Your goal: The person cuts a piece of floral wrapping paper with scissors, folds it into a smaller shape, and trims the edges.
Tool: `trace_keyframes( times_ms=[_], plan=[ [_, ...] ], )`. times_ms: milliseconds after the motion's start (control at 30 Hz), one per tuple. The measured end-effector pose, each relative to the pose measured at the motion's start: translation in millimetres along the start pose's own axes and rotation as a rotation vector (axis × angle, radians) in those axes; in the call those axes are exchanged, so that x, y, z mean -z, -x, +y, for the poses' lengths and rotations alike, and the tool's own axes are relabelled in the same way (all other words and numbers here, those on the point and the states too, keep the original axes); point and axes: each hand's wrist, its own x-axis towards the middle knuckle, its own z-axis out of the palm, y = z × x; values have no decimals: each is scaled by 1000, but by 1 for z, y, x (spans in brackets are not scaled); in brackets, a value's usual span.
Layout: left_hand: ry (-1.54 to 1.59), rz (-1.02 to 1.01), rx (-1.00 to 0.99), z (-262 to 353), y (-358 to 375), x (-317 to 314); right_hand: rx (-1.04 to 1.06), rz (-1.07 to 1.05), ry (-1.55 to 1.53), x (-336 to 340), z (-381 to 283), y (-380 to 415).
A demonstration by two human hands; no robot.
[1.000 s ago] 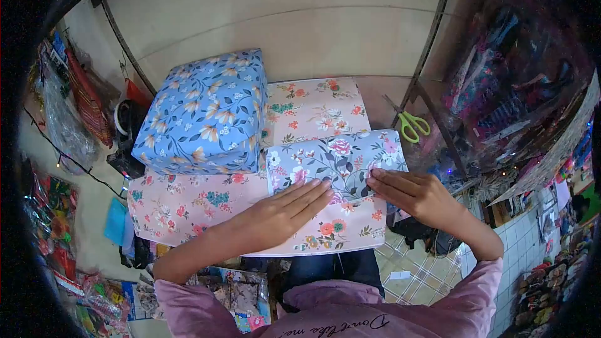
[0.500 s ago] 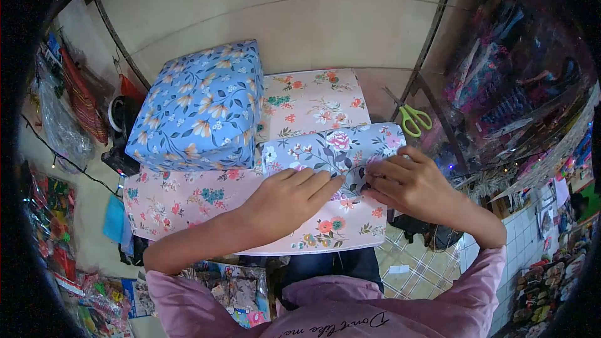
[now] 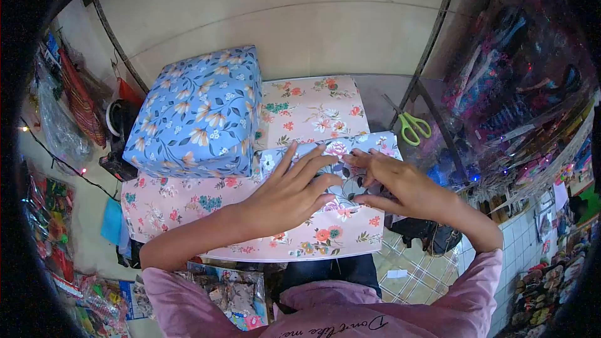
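Left hand (image 3: 285,199) and right hand (image 3: 400,186) both spread, apparently touching grey floral paper (image 3: 337,148), blue flowered package (image 3: 195,112) nearby

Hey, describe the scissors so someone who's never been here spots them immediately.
Find the large pink floral sheet at centre. Past its right edge, near the upper right corner of the grey floral paper, lie the scissors. Bright lime-green handles set them apart from the flowered papers.

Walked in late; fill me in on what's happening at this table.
A person has the left hand and right hand over grey floral paper, fingers spread. It lies on a pink floral covering. A blue floral parcel sits to the left; green-handled scissors lie beyond the paper, to the right.
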Motion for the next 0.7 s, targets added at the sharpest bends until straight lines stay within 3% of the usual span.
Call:
trace_keyframes(
  times_ms=[100, 200, 300, 500, 700],
  plan=[
    [103, -16, 83, 1, 0, 1, -87, -51, -63, 0, -3, 0],
    [30, -29, 45, -1, 0, 0, -32, -24, 4, -1, -5, -1],
    [13, -47, 33, -2, -1, 2, -116, -98, 126, 4, -21, -5],
    [-5, -88, 44, -3, -1, 2, -11, 51, 294, -17, -28, -24],
    [90, -30, 58, -6, 1, -1, -121, 69, 382, -21, -22, -19]
  ],
)
